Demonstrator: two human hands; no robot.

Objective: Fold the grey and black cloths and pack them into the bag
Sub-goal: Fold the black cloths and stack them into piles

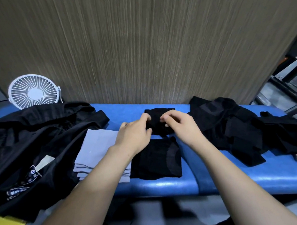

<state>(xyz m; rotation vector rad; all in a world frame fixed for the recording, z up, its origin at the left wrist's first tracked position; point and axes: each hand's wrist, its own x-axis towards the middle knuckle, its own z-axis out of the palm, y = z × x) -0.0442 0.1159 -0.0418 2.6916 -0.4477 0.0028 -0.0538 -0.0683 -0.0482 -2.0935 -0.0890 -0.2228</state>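
Both hands meet over a small black cloth (160,121) at the far middle of a blue padded bench (221,179): the left hand (134,134) grips the cloth's left edge with curled fingers and thumb, while the right hand (178,126) pinches its right side, fingers bent onto the fabric. The cloth lies partly folded under and between the two hands, its far edge showing beyond the fingertips. Just nearer the person than this cloth sits a folded stack of black cloths (157,161), under the gap between the wrists. Touching that stack on its left, a pile of folded grey cloths (95,153) lies partly beneath the left forearm. Farther left of the black cloth, a large black fabric bag (30,146) with a printed label sprawls across the bench end. To the cloth's right, a loose heap of unfolded black cloths (239,127) spreads over the bench. Behind the bag stands a white desk fan (33,91), against a wood-grain panel (138,41) that backs the bench.
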